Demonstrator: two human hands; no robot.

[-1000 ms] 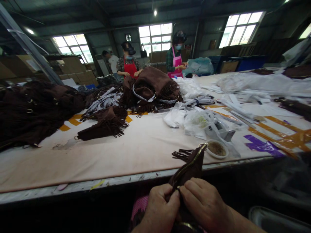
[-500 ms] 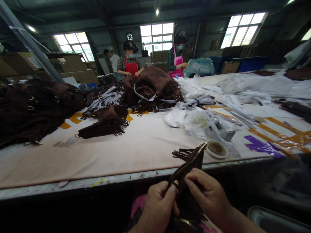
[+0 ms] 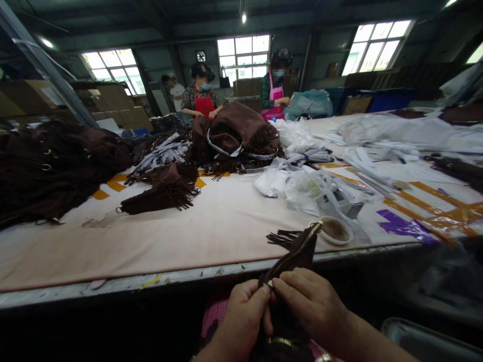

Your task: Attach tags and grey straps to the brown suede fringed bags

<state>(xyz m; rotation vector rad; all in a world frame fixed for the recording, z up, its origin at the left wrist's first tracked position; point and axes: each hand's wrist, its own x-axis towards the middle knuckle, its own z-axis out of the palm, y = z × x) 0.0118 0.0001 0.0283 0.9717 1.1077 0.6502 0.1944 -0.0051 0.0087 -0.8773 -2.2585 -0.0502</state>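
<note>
Just short of the round white bowl [image 3: 339, 242], on my side of it, I hold a dark brown bag [image 3: 307, 255], its ringed tip pointing up beside the bowl. My left hand [image 3: 241, 314] pinches the bag near its gold zip [image 3: 302, 246], thumb and fingers closed; my right hand [image 3: 317, 304] pinches right next to it, fingertips drawn in, the two nearly meeting. I cannot tell what the small pale spot between them is. Left of the bowl, the bag's fringe [image 3: 284, 239] sticks out over the table [image 3: 226, 226]. Right of the bowl lies purple tape [image 3: 407, 226], and behind it sits crumpled clear plastic [image 3: 307, 188]. Well left of the bowl rests a fringed brown piece [image 3: 160, 193], with a dark heap [image 3: 56, 161] farther left. Beyond the bowl, leftward, rises a brown mound [image 3: 245, 123]; past that stand two people, one in a red apron [image 3: 204, 104], one in a pink apron [image 3: 277, 94].
</note>
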